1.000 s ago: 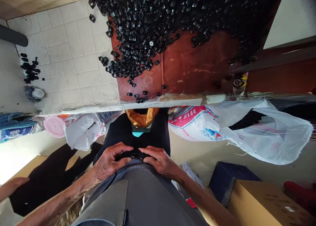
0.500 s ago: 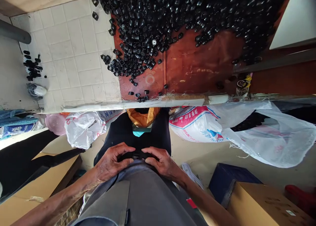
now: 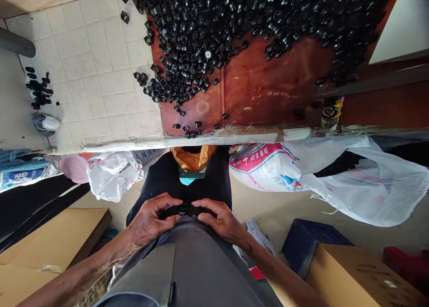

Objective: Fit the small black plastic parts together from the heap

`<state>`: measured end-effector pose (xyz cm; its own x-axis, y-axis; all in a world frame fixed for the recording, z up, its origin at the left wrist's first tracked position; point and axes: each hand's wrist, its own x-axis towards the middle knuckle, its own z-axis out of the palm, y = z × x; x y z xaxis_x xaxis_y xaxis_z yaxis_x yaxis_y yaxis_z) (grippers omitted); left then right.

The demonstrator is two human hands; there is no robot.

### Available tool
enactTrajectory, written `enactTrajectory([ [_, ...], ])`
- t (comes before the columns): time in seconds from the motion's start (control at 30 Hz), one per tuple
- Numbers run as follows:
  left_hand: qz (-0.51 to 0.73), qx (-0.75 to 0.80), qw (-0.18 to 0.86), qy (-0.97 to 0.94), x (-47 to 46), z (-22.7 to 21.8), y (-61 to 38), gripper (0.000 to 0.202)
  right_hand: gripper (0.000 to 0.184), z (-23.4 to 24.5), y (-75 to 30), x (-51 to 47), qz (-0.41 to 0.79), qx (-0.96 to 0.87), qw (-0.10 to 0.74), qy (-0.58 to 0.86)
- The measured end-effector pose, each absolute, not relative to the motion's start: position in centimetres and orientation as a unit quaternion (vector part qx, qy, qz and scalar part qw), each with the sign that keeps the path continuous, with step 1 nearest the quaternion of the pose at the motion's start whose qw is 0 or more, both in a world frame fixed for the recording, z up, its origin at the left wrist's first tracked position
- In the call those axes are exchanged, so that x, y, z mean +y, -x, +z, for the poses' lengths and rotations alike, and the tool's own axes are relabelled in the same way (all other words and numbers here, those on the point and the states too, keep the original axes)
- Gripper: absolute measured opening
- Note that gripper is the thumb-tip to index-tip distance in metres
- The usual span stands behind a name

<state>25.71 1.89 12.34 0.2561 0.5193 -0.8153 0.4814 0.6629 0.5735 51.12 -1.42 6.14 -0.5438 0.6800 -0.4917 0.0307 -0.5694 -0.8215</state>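
Fingers (image 3: 169, 200) of the left hand (image 3: 149, 220) are bent round one end of a black strap (image 3: 188, 210), forefinger above and thumb below, parted by little more than its width. The right hand (image 3: 221, 217) grips the other end in the same way, its fingertips facing the left ones across a short gap. Inside that gap the strap shows a buckle-like piece (image 3: 183, 212), too small to make out fully; it lies at the person's waist, by the upper edge of a grey garment (image 3: 208, 262). Straight ahead of the fingers, between dark trousers (image 3: 152, 179), is an orange bag (image 3: 192, 161). Past it, well beyond the fingers, small black parts (image 3: 201, 25) lie heaped on the worktop (image 3: 268, 94), a few loose ones near its front edge. Ahead and left of the fingers are a crumpled white bag (image 3: 112, 175) and a pink basket (image 3: 74, 168); ahead and right, a printed white sack (image 3: 264, 166). Farther right, slightly back from the fingers, stand a dark blue box (image 3: 308, 242) and a cardboard box (image 3: 365, 267).
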Motion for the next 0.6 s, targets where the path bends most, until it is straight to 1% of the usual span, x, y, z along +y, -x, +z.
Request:
enactTrajectory([
  [0.17,0.016,0.606,0.674,-0.423,1.91,12.13,-25.76,0.032,0.03,5.9,-50.98,-1.45,0.769,-0.429,0.218,0.421],
  [0.33,0.007,0.559,0.662,-0.499,2.42,11.99,-25.68,0.029,0.028,5.79,-50.66,-1.37,0.77,-0.443,0.227,0.4],
  [0.6,-0.039,0.501,0.629,-0.593,2.74,12.0,-25.03,0.034,0.028,6.04,-50.36,-1.17,0.747,-0.491,0.209,0.396],
])
